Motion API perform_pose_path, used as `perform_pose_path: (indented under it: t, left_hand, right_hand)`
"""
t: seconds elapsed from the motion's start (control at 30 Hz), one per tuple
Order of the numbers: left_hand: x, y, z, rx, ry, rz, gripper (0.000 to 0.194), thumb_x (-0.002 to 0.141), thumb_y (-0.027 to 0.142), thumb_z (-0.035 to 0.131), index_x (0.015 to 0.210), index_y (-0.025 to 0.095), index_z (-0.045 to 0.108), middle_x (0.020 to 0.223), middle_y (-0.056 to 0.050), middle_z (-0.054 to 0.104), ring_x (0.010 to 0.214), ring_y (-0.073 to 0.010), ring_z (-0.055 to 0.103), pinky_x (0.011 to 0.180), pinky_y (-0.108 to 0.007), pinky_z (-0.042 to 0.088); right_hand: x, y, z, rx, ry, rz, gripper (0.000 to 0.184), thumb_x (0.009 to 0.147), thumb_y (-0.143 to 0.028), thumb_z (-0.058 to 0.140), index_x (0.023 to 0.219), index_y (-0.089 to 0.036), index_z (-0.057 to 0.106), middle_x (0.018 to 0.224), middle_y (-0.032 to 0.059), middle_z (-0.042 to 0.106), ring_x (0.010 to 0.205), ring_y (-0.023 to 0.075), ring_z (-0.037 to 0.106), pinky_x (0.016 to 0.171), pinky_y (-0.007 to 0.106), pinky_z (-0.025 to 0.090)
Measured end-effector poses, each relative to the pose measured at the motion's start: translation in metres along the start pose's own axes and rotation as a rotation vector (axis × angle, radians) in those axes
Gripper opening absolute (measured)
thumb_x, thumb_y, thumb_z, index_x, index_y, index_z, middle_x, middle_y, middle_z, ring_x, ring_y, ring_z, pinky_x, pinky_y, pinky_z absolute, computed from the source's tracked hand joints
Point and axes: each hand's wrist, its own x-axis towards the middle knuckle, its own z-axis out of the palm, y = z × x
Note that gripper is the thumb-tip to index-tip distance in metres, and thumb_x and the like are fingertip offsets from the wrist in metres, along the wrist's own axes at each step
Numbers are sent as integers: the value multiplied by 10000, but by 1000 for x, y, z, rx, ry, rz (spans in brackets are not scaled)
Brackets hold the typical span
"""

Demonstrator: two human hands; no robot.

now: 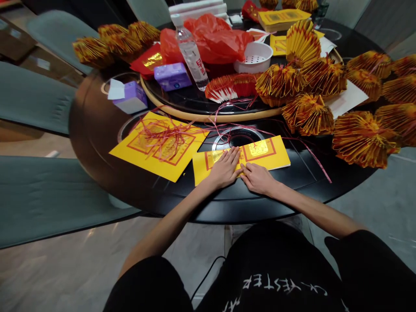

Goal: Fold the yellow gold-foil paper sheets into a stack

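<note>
From the head view, the left hand (pixel 224 168) and right hand (pixel 258 179) lie flat and palm down, side by side, fingers together, pressing on a yellow paper sheet (pixel 269 159) with red borders and a gold square. Neither hand grips anything. The sheet sits near the curved front edge of a round black desk (pixel 94 130), with a narrow strip of black surface between them. Just to its left lies a second yellow sheet (pixel 136 151) under a tangle of red string (pixel 162 136), whose loose strands run across toward the hands. Farther off, a wood-rimmed turntable (pixel 208 116) carries a water bottle (pixel 190 54), a red plastic bag (pixel 217 41) and a white strainer bowl (pixel 255 56). A purple tissue box (pixel 130 97) stands at its left. Folded gold-and-red paper fans (pixel 362 138) crowd the right side. A black shirt (pixel 269 288) below the desk reads "YESTER" upside down in white.
</note>
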Motion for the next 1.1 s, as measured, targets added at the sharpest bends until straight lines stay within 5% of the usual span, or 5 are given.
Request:
perform_pose_path:
  t: [0.33,0.73,0.93,1.1]
  left_hand:
    - [-2,0,1,0,6,10,739,997,387,399,1615,-14,352,1715,-249,291,1634,-360,210,1327,-529,201]
    - [-4,-4,3,13,13,49,787,1021,469,389,1617,-40,317,1712,-274,281,1628,-382,217,1320,-545,207]
    - [-3,-3,4,24,29,35,774,1053,504,367,1636,-2,310,1713,-260,293,1632,-365,216,1319,-536,212]
    - [0,-1,-1,24,-6,7,780,1066,536,353,1639,8,314,1713,-254,298,1630,-360,226,1319,-540,217]
  right_hand:
    - [15,-5,-17,-24,-124,163,639,1112,-485,302,1614,-104,412,1345,202,704,1156,326,706,955,410,539]
    - [14,2,-16,4,-119,105,614,1114,-513,311,1553,-139,521,1298,182,725,1071,334,731,863,403,550]
    - [7,14,-4,68,47,17,535,1119,-418,360,1491,-108,588,1206,163,734,1011,278,715,857,362,542]
    - [0,83,-18,79,493,65,517,1073,-366,440,1469,-77,604,1162,173,684,1084,292,634,984,415,522]
